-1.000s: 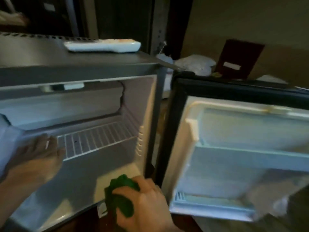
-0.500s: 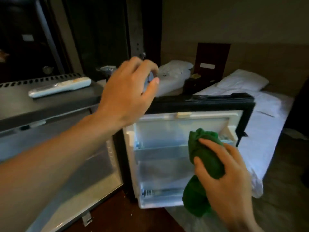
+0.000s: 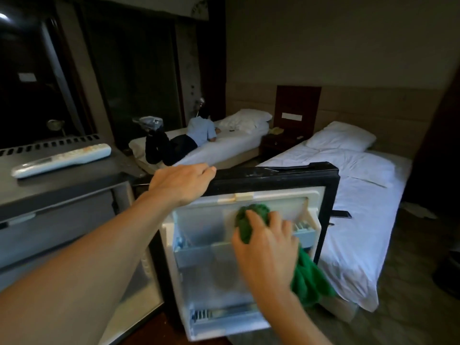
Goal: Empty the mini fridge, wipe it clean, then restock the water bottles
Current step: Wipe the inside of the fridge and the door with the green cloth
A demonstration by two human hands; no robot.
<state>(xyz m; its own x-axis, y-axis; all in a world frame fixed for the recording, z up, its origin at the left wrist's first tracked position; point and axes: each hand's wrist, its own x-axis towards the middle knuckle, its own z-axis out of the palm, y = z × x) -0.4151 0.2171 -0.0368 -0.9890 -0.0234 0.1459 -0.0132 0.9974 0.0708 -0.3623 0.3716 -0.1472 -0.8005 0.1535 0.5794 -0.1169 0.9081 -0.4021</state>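
The mini fridge (image 3: 74, 195) stands at the left with its black-edged door (image 3: 286, 175) swung wide open toward me. My left hand (image 3: 183, 184) rests over the door's top edge near the hinge side, fingers curled on it. My right hand (image 3: 267, 247) presses a green cloth (image 3: 308, 277) against the white inner lining of the door, at the upper shelf. Part of the cloth hangs down below my wrist. The door shelves look empty. No water bottles are in view.
A white remote control (image 3: 62, 159) lies on top of the fridge. Right behind the open door is a bed with white sheets (image 3: 361, 185) and a dark phone (image 3: 342, 214) on it. A person lies on a second bed (image 3: 219, 143) farther back. A nightstand (image 3: 278, 140) stands between the beds.
My left hand left the fridge's wire shelf and came down onto the door's top edge. My right hand carried the green cloth from the fridge floor up to the upper door lining.
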